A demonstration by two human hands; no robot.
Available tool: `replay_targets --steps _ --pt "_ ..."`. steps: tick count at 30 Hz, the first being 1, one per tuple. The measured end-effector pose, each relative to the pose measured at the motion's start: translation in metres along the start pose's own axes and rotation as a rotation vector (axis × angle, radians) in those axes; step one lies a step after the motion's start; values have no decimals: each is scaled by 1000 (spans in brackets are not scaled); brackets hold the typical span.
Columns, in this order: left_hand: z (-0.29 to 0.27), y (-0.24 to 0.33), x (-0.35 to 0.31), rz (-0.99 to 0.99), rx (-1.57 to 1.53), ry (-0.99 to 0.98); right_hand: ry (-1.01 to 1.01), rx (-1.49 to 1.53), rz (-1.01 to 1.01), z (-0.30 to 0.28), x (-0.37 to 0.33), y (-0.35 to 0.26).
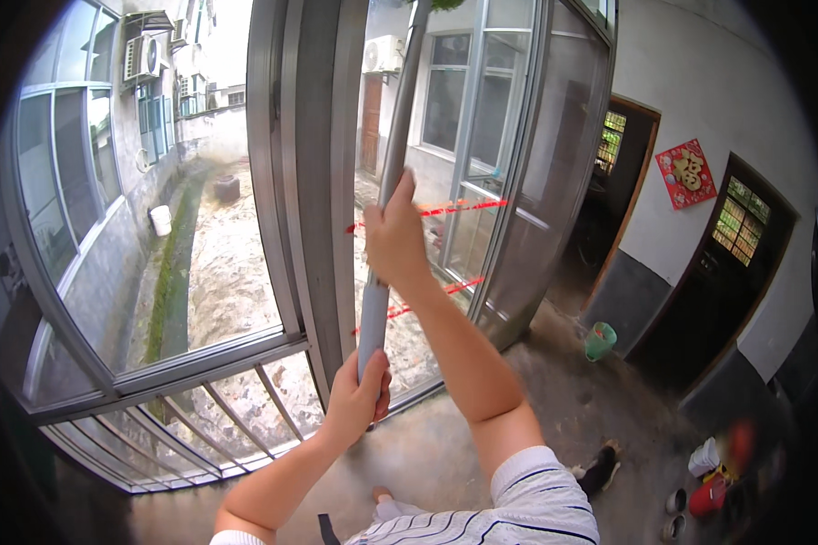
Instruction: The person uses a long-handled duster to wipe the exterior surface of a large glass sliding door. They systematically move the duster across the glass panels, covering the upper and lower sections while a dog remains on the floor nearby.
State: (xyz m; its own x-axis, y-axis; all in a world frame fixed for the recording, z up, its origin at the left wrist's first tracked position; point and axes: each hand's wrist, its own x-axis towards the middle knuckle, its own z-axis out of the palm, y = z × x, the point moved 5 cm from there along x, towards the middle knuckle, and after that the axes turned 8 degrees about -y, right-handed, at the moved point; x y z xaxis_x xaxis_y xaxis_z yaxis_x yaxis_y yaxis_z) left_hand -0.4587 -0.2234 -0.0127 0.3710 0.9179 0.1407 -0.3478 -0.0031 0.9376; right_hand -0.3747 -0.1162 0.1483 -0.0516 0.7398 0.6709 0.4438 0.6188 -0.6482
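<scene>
Grey concrete floor (432,459) below; left hand (356,400) closed low, right hand (396,241) wrapped above it, round a long grey tubular pole (373,320), probably stiff, steadiest gripped wide.

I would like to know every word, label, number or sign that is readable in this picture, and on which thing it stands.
Red diamond-shaped wall sheet: one large gold character, clearly visible, but I do not copy it out.
Red tape behind the pole: any print is too small to read.
Grey pole in the left hand and right hand: no writing can be made out.
</scene>
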Motion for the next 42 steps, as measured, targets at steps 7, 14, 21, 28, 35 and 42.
replay_targets --steps 7,14,21,28,35,42 --pt "6 -93 -113 -147 45 80 -43 78 150 26 -149 37" --pt "4 -129 -115 -19 95 156 -41 133 228 34 -171 69" --pt "23 -78 -22 110 116 96 -20 -49 131 -12 -68 42" --pt "74 -9 91 210 158 47 26 -79 85 -79 56 65" --pt "91 27 159 280 196 41 -20 541 153 -128 128 87" --pt "62 -25 150 260 139 122 -139 806 87 -76 103 105"
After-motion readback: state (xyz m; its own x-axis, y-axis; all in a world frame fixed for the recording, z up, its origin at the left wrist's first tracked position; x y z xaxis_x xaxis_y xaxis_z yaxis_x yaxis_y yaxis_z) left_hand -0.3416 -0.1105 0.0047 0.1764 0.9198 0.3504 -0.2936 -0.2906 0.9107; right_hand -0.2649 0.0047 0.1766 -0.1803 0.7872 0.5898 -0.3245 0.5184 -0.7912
